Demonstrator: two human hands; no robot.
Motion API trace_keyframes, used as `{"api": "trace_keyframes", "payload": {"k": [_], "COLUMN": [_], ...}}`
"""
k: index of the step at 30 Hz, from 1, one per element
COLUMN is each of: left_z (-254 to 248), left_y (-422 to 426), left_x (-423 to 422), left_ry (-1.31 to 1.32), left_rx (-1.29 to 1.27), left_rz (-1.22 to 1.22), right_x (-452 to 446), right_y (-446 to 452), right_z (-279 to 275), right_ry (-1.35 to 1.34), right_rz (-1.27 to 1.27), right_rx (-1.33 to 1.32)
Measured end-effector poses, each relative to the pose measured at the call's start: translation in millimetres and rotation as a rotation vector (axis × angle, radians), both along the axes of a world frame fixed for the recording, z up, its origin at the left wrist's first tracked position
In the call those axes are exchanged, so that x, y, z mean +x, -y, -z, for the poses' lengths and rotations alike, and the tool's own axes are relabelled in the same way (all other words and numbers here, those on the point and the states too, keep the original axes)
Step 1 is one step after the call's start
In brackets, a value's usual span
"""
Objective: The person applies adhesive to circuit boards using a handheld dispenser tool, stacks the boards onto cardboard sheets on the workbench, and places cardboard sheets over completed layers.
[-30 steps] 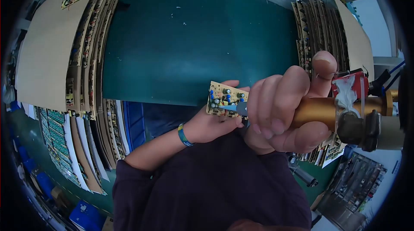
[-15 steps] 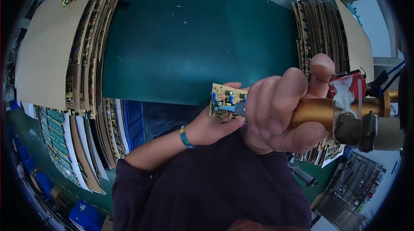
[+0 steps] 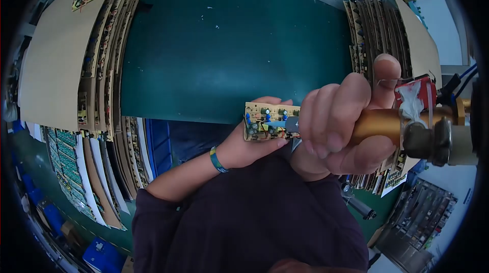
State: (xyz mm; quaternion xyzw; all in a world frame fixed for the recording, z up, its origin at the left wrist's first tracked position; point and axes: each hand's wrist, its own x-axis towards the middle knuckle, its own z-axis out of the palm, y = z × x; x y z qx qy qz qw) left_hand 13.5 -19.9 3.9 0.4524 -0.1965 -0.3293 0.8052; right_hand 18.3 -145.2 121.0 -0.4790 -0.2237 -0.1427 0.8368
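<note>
Head cam (only view): L hand grips the circuit board by its edges, thumb on the near side, fingertips past the far one. Board's just off the table's near edge, in front of the chest, parts side up; prob. held so to leave the face clear for the tool & keep it steady.

R hand is wrapped round the gold tool, one finger raised nr the red block; that grip likely gives aim plus reach to the block. Pale blue tip points L across the board; can't tell if it touches.

Table lies beyond, w/ L stack & R stack at its sides, boards layered w/ cardboard, prob. to keep parts from knocking. Both stand within arm's reach, the middle btwn them left as working room.
</note>
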Motion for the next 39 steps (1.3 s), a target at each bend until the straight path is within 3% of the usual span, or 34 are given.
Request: {"api": "trace_keyframes", "payload": {"k": [39], "left_z": [2], "left_y": [-1], "left_x": [0], "left_ry": [0.006], "left_rx": [-0.059], "left_rz": [0.011], "right_x": [-1], "right_y": [12], "right_z": [4], "right_ry": [-0.027], "right_rz": [0.006], "right_rx": [-0.076]}}
